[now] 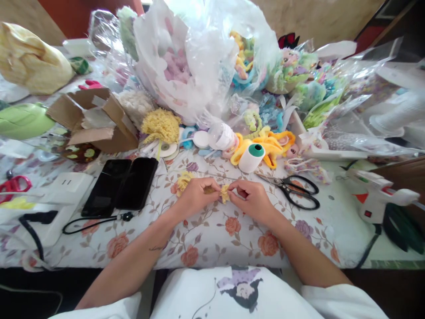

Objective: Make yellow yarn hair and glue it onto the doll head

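So both hands are down low on the table, right in the middle. The left hand is curled up tight, thumb and fingertips pinched on one side of a little yellow tuft, and the right hand is closed up the same way, pinching the other side. The tuft sits squeezed between the two, just above the floral tablecloth. There's a darker bit at the left fingertips, too small for me to tell what it is. Another yellow scrap lies just behind the left hand. To the right of the right hand, black scissors lie flat, and past those a white glue gun sits near the table edge. Straight behind the hands there's a white thread spool tipped on its side, with its green core showing. Off to the left, two black phones lie side by side, with a cardboard box behind them and a curly yellow yarn ball next to it. The whole back of the table is piled with plastic bags of pastel fluff.
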Motion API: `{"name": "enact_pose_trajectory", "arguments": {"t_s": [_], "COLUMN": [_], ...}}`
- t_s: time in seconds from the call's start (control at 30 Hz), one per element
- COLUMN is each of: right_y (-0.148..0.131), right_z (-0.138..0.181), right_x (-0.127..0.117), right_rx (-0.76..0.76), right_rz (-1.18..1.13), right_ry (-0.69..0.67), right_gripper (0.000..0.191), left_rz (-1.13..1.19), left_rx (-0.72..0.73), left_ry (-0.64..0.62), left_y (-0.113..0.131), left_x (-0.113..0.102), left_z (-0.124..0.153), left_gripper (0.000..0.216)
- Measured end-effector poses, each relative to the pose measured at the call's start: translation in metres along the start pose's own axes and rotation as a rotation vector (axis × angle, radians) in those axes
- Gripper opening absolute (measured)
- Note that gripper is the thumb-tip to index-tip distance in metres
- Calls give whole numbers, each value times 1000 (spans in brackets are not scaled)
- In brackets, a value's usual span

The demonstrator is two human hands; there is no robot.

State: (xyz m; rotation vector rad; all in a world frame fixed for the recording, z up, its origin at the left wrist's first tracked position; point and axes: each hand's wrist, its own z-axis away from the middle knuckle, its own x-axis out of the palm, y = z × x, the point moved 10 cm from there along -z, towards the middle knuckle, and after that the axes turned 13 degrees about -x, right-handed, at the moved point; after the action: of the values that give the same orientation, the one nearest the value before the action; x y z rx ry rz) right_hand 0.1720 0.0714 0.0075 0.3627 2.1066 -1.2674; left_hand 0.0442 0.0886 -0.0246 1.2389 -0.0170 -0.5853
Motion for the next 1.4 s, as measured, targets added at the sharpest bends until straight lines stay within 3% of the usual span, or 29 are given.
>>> {"name": "enact_pose_trajectory", "arguments": {"t_s": [0.2, 0.37, 0.53, 0.7, 0.8, 0.93, 1.1, 1.23, 1.4], "right_y": [-6, -15, 0, 11, 4, -8, -39, -54, -40], "right_z": [-2, -5, -5, -1, -2, 1, 12, 15, 5], "right_x": [1, 1, 4, 16, 23, 32, 48, 33, -4], "right_rx": [-95, -184, -18, 125, 61, -71, -434, -587, -459], "right_rz": [-30, -118, -245, -372, -320, -113, 253, 444, 481], "right_ry": [-14, -13, 16, 19, -17, -80, -197, -81, 115], "right_gripper": [13, 15, 10, 10, 14, 20, 16, 21, 25], "left_rz": [-68, -69, 9, 260, 317, 229, 14, -230, -216], "left_rx": [19, 65, 93, 127, 130, 137, 201, 261, 237], "left_ry": [22, -36, -85, 33, 173, 352, 473, 373, 150], "left_y": [-1, 7, 16, 22, 20, 18, 23, 31, 28], "left_x": [1, 9, 15, -5, -21, -33, -36, -18, 4], "left_z": [0, 6, 15, 14, 12, 16, 23, 20, 17], "left_gripper": [7, 5, 3, 5, 7, 4, 6, 12, 11]}}
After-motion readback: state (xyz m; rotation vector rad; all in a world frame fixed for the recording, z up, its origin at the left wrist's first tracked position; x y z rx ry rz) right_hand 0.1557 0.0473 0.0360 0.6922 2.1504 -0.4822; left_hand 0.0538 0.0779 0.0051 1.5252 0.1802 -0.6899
